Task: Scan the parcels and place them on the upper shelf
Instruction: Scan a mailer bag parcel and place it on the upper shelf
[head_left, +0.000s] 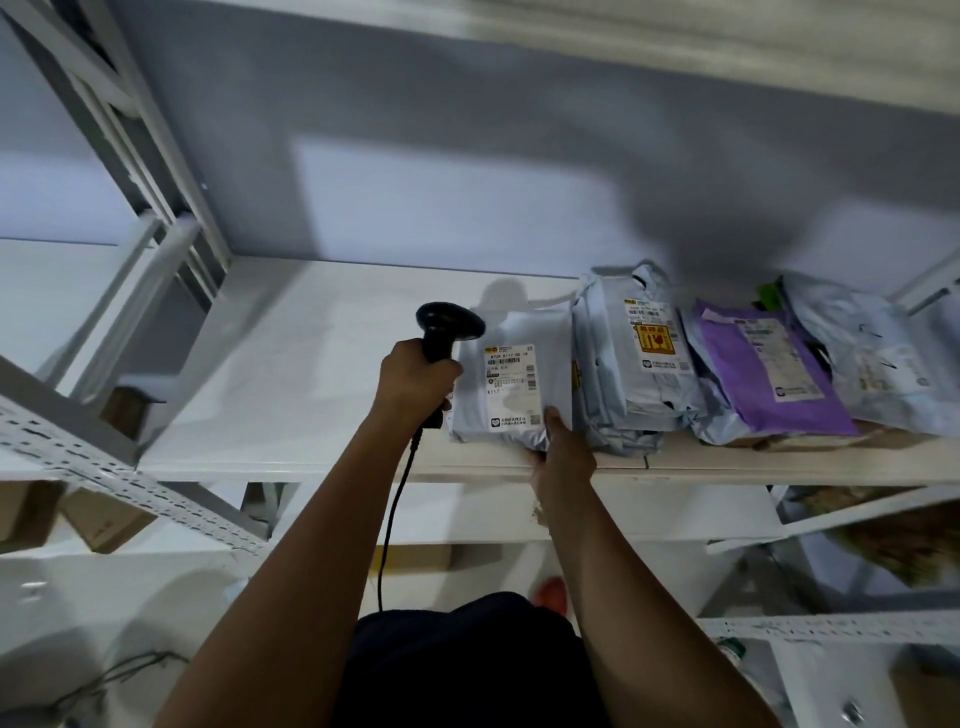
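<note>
— What's on the shelf?
— A row of parcels. The grey parcel lies at the front edge, right hand pinching it. There's open room to its left.
— Left hand?
— Gripping the scanner.

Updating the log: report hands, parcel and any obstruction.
Left hand grips scanner beside white parcel. Right hand pinches that parcel's near edge. Parcel flat on upper shelf, pale blue parcel close on its right.
</note>
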